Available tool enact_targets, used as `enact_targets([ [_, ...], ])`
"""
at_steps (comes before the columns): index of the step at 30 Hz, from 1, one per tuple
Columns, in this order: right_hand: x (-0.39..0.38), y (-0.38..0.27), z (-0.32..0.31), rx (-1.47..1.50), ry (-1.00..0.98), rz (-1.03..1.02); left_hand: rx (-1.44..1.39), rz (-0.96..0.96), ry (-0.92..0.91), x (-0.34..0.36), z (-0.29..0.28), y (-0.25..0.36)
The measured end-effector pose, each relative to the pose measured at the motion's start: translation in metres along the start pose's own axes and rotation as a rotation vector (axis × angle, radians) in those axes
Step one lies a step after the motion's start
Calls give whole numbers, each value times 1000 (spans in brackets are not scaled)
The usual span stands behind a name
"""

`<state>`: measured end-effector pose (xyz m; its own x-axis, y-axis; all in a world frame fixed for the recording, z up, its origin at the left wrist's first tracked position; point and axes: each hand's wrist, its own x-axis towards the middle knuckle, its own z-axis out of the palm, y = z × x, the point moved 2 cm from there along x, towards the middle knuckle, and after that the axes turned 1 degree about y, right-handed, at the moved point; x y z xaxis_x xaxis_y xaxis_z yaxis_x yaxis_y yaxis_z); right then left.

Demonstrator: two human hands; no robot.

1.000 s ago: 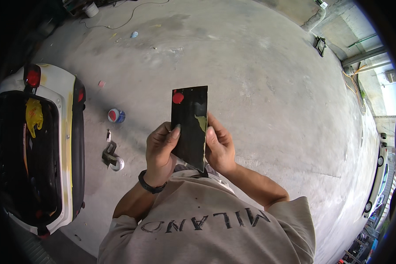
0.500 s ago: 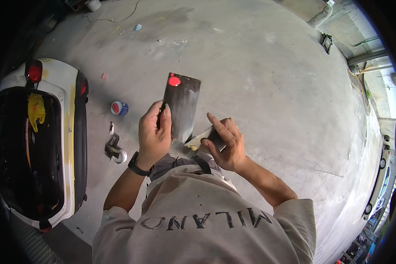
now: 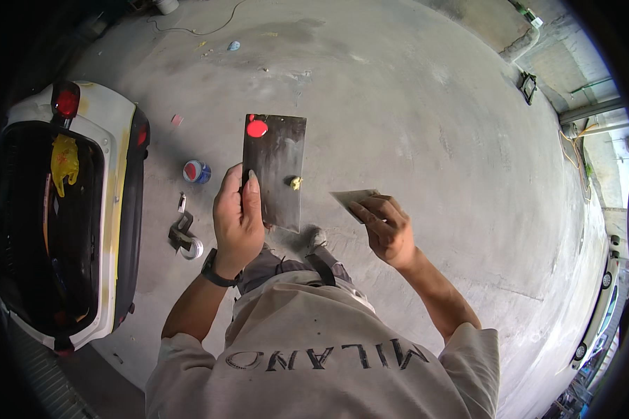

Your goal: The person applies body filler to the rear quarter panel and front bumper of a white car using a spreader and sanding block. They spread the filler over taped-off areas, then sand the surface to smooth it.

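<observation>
My left hand [image 3: 237, 220] grips a dark rectangular plate [image 3: 276, 150] by its left edge, upright in the view, thumb on its face. A round red blob of paste [image 3: 257, 128] lies on the plate's top left corner, and a small pale-yellow lump [image 3: 295, 183] clings near its right edge. To the right of the plate and apart from it, my right hand [image 3: 391, 234] holds a thin flat spreader [image 3: 347, 197], its fingers closed over the blade. Below my hands are my shirt, legs and a shoe.
At left stands the rear of a white car [image 3: 108, 223], a yellow glove [image 3: 65, 160] lying in its dark opening. A blue tub with red [image 3: 197, 172], a dark tool [image 3: 180, 234] and a white roll [image 3: 194, 250] lie on the floor. Another car [image 3: 594, 314] is at far right.
The spreader came out from behind the plate and moved right with my right hand. The plate moved left and up; the yellow lump now shows on it, and the olive smear is gone.
</observation>
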<state>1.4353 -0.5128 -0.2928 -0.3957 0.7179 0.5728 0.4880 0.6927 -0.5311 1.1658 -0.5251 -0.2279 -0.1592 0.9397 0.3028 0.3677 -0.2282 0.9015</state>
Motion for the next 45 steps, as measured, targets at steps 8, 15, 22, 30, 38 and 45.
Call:
enact_targets([
  [8,33,67,-8,-201,-215,376,87,-169,-106,8,21,-20],
  [15,3,30,42,1204,458,1035,-241,-244,-216,-35,60,-10],
  [22,10,13,17,275,-175,686,-173,-203,-199,-20,25,-8],
  [30,32,-28,18,71,-46,41,37,-126,-217,-26,20,-5],
  [38,46,-22,19,22,-14,113,49,-59,-251,-33,13,2],
  [45,46,-33,18,117,-126,299,-141,-100,-250,-38,5,5],
])
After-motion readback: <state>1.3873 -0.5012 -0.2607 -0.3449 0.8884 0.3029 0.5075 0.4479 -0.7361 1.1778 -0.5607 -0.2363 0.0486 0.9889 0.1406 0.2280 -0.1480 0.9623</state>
